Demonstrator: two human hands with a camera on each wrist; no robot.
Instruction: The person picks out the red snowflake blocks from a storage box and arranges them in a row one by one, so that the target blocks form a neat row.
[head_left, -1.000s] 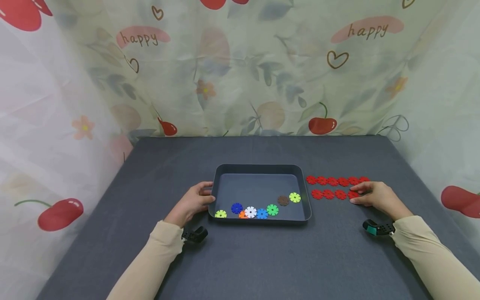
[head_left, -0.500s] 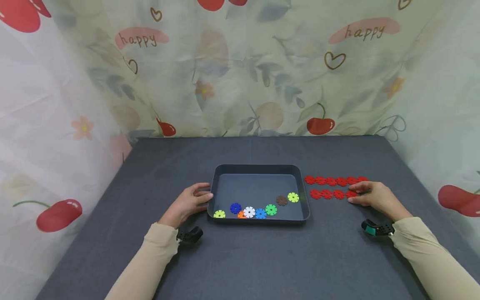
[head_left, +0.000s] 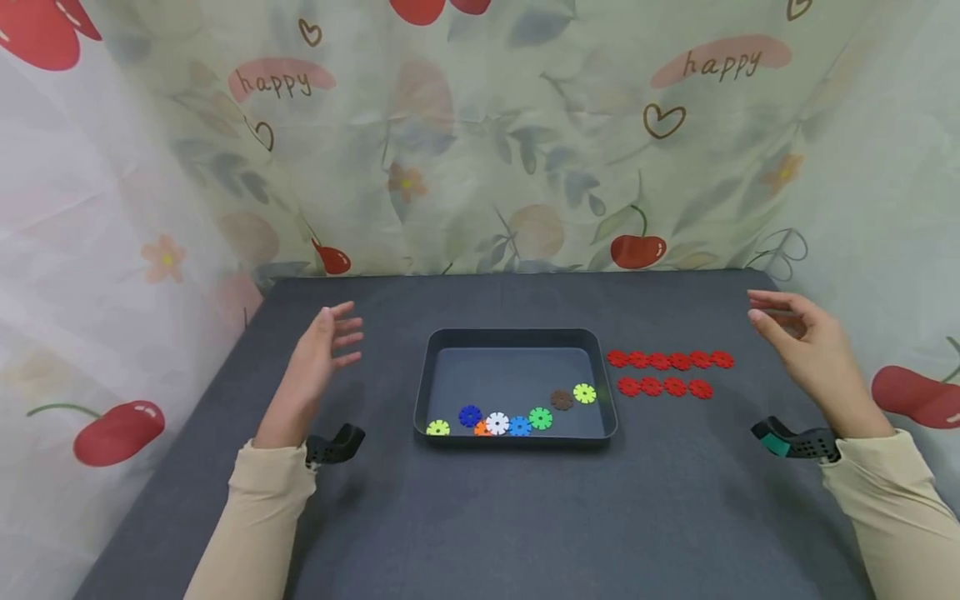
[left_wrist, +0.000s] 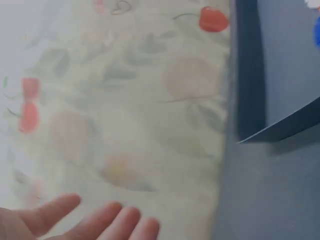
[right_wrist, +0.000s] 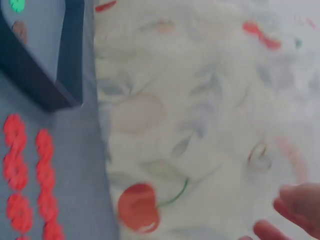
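Observation:
My left hand is raised to the left of a dark shallow tray, fingers spread and holding nothing. To the right, my right hand is lifted off the table, its fingers loosely bent with nothing in them. Beside the tray's right wall lie two rows of red notched plastic discs: a back row and a shorter front row. Inside the tray, towards its near side, are several coloured discs, among them a white disc, a green disc, a brown disc and a yellow disc.
A dark grey cloth covers the table. Behind it and along both sides hangs a printed curtain with cherries and leaves. Each wrist wears a black strap; the right strap has a green patch.
My left hand has left the tray's left wall and moved up and left. My right hand has let go of the front row's end disc and risen up and right.

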